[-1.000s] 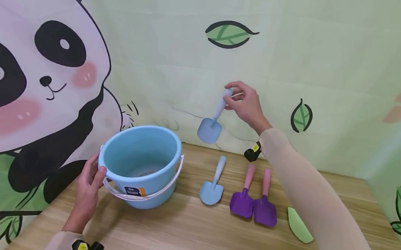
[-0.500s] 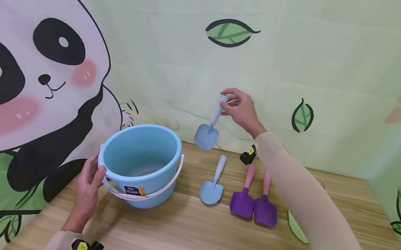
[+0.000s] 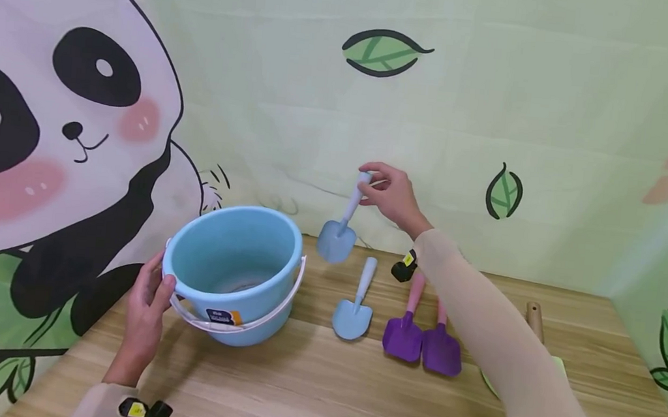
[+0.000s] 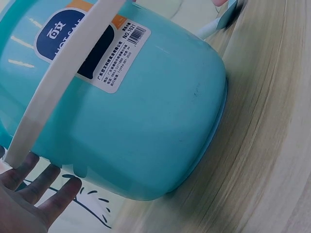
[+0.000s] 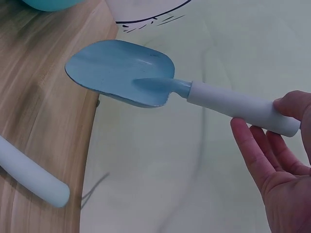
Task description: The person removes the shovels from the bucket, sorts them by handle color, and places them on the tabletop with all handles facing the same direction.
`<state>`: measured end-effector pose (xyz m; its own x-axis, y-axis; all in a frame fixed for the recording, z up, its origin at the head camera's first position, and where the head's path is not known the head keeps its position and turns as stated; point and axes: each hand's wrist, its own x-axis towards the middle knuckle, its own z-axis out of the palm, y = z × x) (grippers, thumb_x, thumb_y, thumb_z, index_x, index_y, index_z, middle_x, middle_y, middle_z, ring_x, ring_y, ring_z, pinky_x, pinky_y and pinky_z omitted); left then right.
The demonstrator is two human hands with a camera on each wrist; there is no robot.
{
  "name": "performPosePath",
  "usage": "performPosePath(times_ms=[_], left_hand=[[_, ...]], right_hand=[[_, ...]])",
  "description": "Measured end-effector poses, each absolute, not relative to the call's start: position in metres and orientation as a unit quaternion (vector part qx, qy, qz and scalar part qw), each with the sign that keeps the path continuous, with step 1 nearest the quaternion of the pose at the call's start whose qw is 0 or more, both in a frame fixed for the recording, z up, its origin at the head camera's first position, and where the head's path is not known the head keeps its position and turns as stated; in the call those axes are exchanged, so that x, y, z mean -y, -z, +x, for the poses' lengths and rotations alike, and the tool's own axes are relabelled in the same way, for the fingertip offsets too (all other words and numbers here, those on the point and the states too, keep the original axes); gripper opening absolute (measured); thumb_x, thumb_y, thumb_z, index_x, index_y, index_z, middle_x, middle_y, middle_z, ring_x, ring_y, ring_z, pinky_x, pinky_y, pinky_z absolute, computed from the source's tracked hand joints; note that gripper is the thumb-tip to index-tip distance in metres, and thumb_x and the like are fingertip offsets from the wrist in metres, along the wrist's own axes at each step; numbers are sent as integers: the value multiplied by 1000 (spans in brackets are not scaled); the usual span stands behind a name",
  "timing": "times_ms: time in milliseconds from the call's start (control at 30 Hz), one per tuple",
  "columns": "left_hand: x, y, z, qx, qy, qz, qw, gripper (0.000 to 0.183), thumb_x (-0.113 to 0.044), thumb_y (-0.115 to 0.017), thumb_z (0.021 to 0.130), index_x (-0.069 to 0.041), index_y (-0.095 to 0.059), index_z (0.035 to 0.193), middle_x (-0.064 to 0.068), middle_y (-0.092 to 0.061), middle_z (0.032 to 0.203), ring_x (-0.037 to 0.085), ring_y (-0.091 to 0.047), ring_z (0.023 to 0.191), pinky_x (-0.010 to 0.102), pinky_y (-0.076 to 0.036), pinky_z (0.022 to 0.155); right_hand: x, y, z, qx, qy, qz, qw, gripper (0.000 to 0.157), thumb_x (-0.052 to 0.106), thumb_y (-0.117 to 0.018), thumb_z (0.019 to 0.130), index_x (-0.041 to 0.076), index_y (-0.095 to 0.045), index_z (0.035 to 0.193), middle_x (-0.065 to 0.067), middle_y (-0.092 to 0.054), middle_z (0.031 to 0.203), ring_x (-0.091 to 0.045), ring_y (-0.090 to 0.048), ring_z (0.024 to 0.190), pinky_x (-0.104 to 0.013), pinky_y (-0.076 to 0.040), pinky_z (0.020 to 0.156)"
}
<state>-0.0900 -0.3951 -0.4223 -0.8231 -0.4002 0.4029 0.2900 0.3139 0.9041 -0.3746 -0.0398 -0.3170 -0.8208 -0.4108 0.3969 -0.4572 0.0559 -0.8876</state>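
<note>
My left hand [image 3: 146, 308] holds the left side of a light blue bucket [image 3: 236, 217], thumb just below the rim. The bucket stands on the table with its white handle [image 3: 224, 326] hanging down in front. My right hand [image 3: 392, 195] pinches the end of a pale-handled blue hand trowel [image 5: 121, 73] between thumb and fingers. The trowel hangs blade down, right of the bucket and over the back of the table. Below it lies a second blue trowel [image 3: 352, 319]; in the right wrist view only its handle [image 5: 34, 174] shows.
Two purple trowels with pink handles [image 3: 403, 338] lie side by side, right of the blue one. Farther right, my right sleeve [image 3: 477, 331] partly covers a green tool with a wooden handle [image 3: 534, 319]. A cloth backdrop with a panda [image 3: 81, 130] rises behind the wooden table [image 3: 307, 396].
My right hand has lowered the trowel and brought it slightly left, toward the bucket. My left hand and the bucket have stayed in place. More of the wooden-handled green tool now shows.
</note>
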Motion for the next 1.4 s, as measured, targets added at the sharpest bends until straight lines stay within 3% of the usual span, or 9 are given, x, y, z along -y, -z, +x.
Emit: performPosePath(times_ms=[167,400,633,1000,1233,1400], left_hand=[[398,422,-90,754,587,39,294,53,-21,-46,108,-20,-36,159,8,-42,159,24,-42,143,11,-48,90],[396,422,-88,750,591,39,294,52,-20,-47,108,-20,-38,159,8,-45,156,17,-46,138,11,-48,91],[395,422,-88,751,585,34,303,51,-19,-47,108,-20,-38,158,8,-46,156,17,-46,138,11,-48,92],[394,422,-87,749,588,38,304,52,-19,-48,108,-19,-38,158,9,-46,156,19,-46,138,11,-48,92],[389,421,-83,754,575,50,313,52,-20,-49,108,-21,-37,159,5,-45,157,23,-46,140,10,-46,94],[387,421,-80,756,569,59,317,53,-21,-50,108,-22,-36,159,3,-44,158,25,-45,141,11,-46,95]], right_hand=[[46,324,-374,727,-620,294,-6,36,7,-70,97,2,-64,133,-21,-64,108,-34,-70,94,-56,-58,84],[50,338,-372,740,-609,282,-42,38,5,-68,98,0,-62,135,-24,-64,108,-36,-70,97,-47,-61,81],[55,350,-370,729,-625,269,-79,38,3,-67,98,-2,-61,135,-27,-62,110,-37,-68,97,-56,-58,86],[62,376,-372,723,-637,238,-124,39,4,-66,99,-1,-60,137,-25,-63,113,-37,-71,95,-51,-60,84],[67,392,-375,700,-659,223,-160,40,0,-67,97,-4,-59,137,-25,-66,106,-30,-71,85,-63,-52,93],[69,401,-376,696,-662,214,-176,41,-2,-67,96,-6,-59,136,-24,-68,103,-27,-71,82,-54,-59,85]])
